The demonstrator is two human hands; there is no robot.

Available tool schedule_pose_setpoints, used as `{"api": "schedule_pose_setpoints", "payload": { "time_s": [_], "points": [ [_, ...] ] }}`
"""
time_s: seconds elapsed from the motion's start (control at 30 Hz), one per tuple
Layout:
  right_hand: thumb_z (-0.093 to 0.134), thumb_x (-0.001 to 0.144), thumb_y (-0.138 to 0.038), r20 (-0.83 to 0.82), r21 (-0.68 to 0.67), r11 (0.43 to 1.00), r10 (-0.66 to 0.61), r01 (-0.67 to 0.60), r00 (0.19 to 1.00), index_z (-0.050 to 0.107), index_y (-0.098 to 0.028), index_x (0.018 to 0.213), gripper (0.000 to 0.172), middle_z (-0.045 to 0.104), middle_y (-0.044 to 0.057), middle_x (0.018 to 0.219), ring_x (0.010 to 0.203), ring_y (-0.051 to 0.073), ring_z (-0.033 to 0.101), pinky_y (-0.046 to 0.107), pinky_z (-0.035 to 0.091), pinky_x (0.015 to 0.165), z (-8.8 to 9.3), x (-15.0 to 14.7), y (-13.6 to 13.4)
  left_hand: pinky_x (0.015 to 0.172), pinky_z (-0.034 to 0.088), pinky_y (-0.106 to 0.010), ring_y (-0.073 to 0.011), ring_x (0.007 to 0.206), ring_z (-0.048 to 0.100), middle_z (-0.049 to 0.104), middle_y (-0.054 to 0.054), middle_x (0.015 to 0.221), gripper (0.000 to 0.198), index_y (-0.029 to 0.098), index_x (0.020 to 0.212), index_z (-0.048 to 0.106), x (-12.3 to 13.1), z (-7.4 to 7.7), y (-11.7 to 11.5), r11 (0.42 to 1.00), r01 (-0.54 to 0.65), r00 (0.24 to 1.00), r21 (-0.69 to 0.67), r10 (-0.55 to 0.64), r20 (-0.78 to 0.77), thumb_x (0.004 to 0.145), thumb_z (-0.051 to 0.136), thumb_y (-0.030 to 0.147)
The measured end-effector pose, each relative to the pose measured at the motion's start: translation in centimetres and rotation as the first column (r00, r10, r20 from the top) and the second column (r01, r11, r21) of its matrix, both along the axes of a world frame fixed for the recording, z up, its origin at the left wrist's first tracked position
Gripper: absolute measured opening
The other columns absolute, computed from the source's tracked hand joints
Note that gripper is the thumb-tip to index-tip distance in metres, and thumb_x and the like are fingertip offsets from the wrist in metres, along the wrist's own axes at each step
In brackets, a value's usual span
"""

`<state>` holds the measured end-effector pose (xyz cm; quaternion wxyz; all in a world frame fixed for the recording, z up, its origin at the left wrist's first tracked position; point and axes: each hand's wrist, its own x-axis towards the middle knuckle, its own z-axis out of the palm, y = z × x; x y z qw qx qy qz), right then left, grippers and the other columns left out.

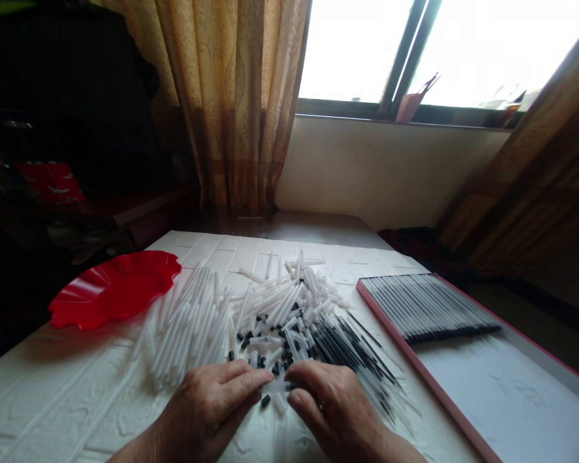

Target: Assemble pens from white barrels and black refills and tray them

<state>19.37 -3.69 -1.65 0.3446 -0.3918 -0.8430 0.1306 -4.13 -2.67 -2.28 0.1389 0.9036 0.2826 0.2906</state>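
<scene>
My left hand (pixel 217 399) is closed, thumb and forefinger pinching one end of a short translucent plastic piece (pixel 273 386). My right hand (pixel 330 402) is closed at the other end of that piece, where a small dark part shows at its fingertips. Just in front of both hands, short black caps (pixel 266 401) and clear bits lie scattered. Beyond my left hand spreads a heap of translucent white tubes (pixel 188 328). Thin black rods (pixel 350 350), some with pale ends, lie bunched beyond my right hand.
On the right, a pink-edged tray (pixel 415 363) holds a row of clear tubes with black ends (pixel 429 305). A red wavy-rimmed bowl (pixel 120 289) sits at the left of the white brick-patterned tabletop (pixel 53 405). Behind are a curtain (pixel 241 96) and a window.
</scene>
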Motion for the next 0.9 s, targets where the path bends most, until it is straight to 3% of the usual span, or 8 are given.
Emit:
{"api": "schedule_pose_setpoints", "payload": {
  "time_s": [0.1, 0.17, 0.6, 0.67, 0.8, 0.9],
  "points": [
    [0.049, 0.095, -0.027, -0.06, 0.001, 1.0, 0.023, -0.023, 0.998, 0.056, -0.019, 0.095, 0.011, 0.065, -0.001, 0.071, 0.056, 0.011, 0.061, 0.019, 0.042, 0.057, 0.11, 0.07, -0.03, 0.071, 0.056, -0.025, -0.0189, 0.082, 0.071, 0.071, -0.007, 0.097, 0.029, 0.023, 0.128, 0.054, 0.0, 0.24, 0.1, 1.0, -0.025, 1.0, 0.008, 0.025, 0.019, 0.102, 0.042, 0.018],
    [0.047, 0.094, -0.021, -0.072, 0.042, 0.999, 0.027, -0.024, 0.997, 0.056, -0.02, 0.093, 0.009, 0.064, -0.001, 0.071, 0.056, 0.011, 0.06, 0.019, 0.041, 0.057, 0.06, 0.12, -0.02, 0.072, 0.056, -0.025, -0.0189, 0.082, 0.072, 0.071, -0.007, 0.097, 0.029, 0.023, 0.128, 0.053, -0.02, 0.35, 0.16, 0.999, -0.028, 1.0, 0.016, 0.027, 0.015, 0.102, 0.043, 0.017],
    [0.031, 0.105, -0.036, 0.048, 0.089, 0.995, -0.037, 0.032, 0.998, 0.051, -0.021, 0.062, 0.049, 0.057, -0.001, 0.051, 0.044, 0.011, 0.055, 0.022, 0.033, 0.047, -0.34, -0.01, 0.11, 0.068, 0.056, -0.025, -0.0186, 0.077, 0.071, 0.071, -0.006, 0.093, 0.029, 0.023, 0.128, 0.053, 0.08, 0.04, -0.11, 0.999, 0.011, 1.0, 0.033, -0.011, -0.017, 0.102, 0.041, 0.018],
    [0.033, 0.104, -0.038, 0.026, 0.075, 0.997, -0.018, 0.016, 0.999, 0.055, -0.021, 0.071, 0.044, 0.061, -0.001, 0.056, 0.047, 0.012, 0.058, 0.022, 0.036, 0.048, -0.24, 0.07, 0.03, 0.068, 0.056, -0.025, -0.0185, 0.078, 0.071, 0.071, -0.006, 0.094, 0.029, 0.023, 0.128, 0.053, 0.11, 0.18, -0.1, 0.999, 0.01, 1.0, 0.032, -0.01, -0.003, 0.103, 0.04, 0.018],
    [0.048, 0.097, -0.03, -0.059, 0.034, 0.999, 0.031, -0.029, 0.998, 0.054, -0.019, 0.101, 0.013, 0.067, -0.001, 0.072, 0.054, 0.011, 0.061, 0.02, 0.041, 0.054, 0.1, 0.27, -0.1, 0.069, 0.056, -0.025, -0.0184, 0.08, 0.071, 0.071, -0.007, 0.095, 0.028, 0.022, 0.128, 0.053, 0.04, 0.35, 0.05, 0.999, -0.009, 1.0, 0.04, 0.008, 0.026, 0.103, 0.042, 0.018],
    [0.044, 0.095, -0.019, -0.063, 0.093, 0.994, 0.057, -0.051, 0.996, 0.053, -0.021, 0.096, 0.008, 0.064, -0.001, 0.071, 0.055, 0.011, 0.06, 0.02, 0.041, 0.054, 0.24, 0.26, -0.05, 0.069, 0.056, -0.024, -0.0181, 0.079, 0.071, 0.071, -0.006, 0.094, 0.027, 0.023, 0.127, 0.054, -0.05, 0.38, 0.17, 0.998, -0.017, 0.999, 0.059, 0.015, 0.03, 0.103, 0.043, 0.019]
  ]
}}
